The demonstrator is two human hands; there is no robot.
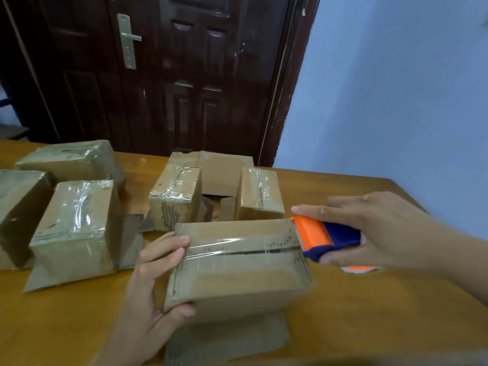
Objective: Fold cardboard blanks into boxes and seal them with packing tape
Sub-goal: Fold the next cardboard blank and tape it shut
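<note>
1. The box [237, 265] being sealed sits at about 6 o'clock on the wooden table [369, 313], nearest the person. A strip of clear tape [237, 247] runs along its top seam from the left edge to the right edge.
2. The step looks like finishing that strip. To do it well, tip the tape dispenser [324, 239] so its toothed edge bites at the box's 3 o'clock corner, and keep the tape taut and on the seam.
3. The left hand [155, 286] clamps the box's 9 o'clock side, fingers on top and thumb on the front face. Firm pressure there should stop the box sliding.
4. The right hand [369, 228] is wrapped round the orange-and-blue dispenser at the box's 3 o'clock edge.
5. The cardboard is worn brown, with loose lower flaps splayed on the table.
6. Taped boxes [76, 223] stand from 9 to 12 o'clock.
</note>
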